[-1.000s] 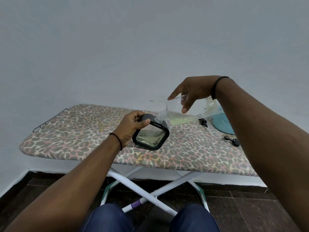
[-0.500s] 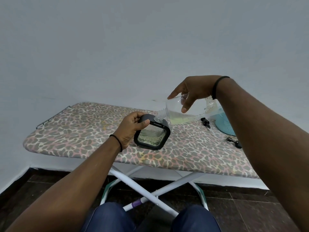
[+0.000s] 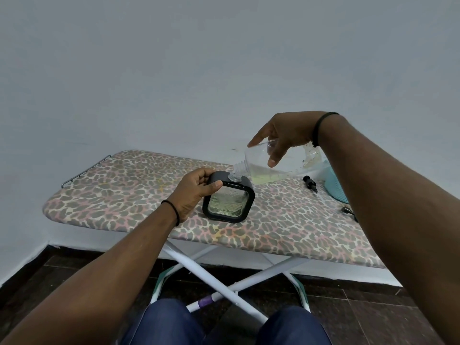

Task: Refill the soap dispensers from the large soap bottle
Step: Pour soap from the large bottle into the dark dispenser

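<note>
Head view, single frame. Item: ironing board (image 3: 129,195), leopard-print cover, white crossed legs, standing on dark floor tiles against a pale wall. Item: soap dispenser (image 3: 229,200), squat, black-framed with a clear window showing pale liquid low inside; stands upright near the middle of the board, neck open at the top. Left hand (image 3: 193,192) grips the dispenser's upper left corner, thumb across its front, fingers curled behind. Item: large soap bottle (image 3: 281,164), clear plastic, tipped nearly level, a shallow pool of yellow-green soap along its lower side; its threaded mouth sits right at the dispenser's neck. Right hand (image 3: 283,135) holds the bottle from above, fingers draped over its body. Item: two small black pump parts (image 3: 310,182), (image 3: 348,211), lying apart on the board's right side. Item: teal ribbed object (image 3: 334,185), partly hidden behind the right forearm. Dark wristbands on both wrists; blue-trousered knees at the bottom edge.
</note>
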